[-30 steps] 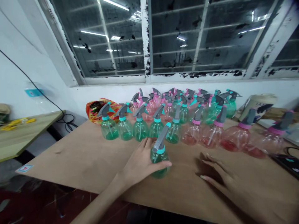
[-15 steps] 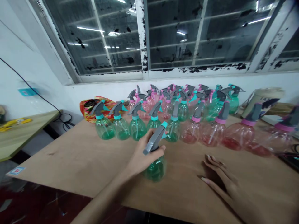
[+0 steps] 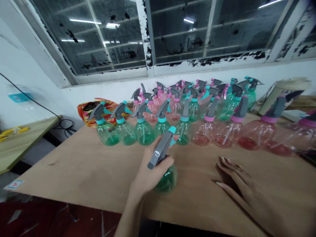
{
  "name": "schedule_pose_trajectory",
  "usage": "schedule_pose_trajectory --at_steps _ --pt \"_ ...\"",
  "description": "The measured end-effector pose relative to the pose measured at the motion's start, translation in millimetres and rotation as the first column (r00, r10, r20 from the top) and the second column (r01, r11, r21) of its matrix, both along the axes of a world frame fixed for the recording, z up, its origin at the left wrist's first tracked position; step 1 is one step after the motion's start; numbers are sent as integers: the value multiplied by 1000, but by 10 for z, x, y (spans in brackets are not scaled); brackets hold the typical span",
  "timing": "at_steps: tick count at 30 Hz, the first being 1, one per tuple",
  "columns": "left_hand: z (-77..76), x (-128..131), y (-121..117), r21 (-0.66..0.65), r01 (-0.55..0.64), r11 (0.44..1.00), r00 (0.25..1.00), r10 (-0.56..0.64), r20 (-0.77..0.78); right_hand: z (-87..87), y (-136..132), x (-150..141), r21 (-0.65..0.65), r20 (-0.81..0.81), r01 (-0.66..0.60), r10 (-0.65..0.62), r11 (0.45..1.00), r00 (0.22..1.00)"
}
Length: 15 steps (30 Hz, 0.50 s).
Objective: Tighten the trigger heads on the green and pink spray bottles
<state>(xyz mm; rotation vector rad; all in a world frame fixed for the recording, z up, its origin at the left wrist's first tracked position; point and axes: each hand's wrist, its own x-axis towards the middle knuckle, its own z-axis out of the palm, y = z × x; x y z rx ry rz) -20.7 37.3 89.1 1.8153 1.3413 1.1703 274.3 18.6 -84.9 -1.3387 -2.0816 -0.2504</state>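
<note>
My left hand (image 3: 150,171) is wrapped round the neck of a green spray bottle (image 3: 168,180) with a grey trigger head and turquoise nozzle. Its base appears to be on the wooden table (image 3: 93,174), and green liquid shows in it. My right hand (image 3: 240,184) rests at the right on the table top, holding nothing, fingers stretched out and thumb apart. Behind the hands runs a front row of spray bottles: green ones with turquoise collars, such as the one at the left end (image 3: 107,133), then pink ones with pink collars, such as this bottle (image 3: 202,133).
More pink and green spray bottles crowd together near the wall under the window. A red and yellow bag (image 3: 85,117) lies behind the row's left end. A beige container (image 3: 281,93) leans at the back right. A second table (image 3: 32,141) with yellow items stands at the left.
The camera view has shifted slightly. My left hand still grips the green spray bottle, its forearm now rising more steeply. My right hand stays spread on the table.
</note>
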Motion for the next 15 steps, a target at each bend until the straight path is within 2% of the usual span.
schedule_pose_trajectory --at_steps 9,15 --pt "-116 48 -69 11 -21 1000 995 20 99 73 -26 -15 -3 4 -2 2 1000 1000" --pt "-115 75 -46 34 -47 998 994 44 97 78 -24 -11 -11 1 -10 10 1000 1000"
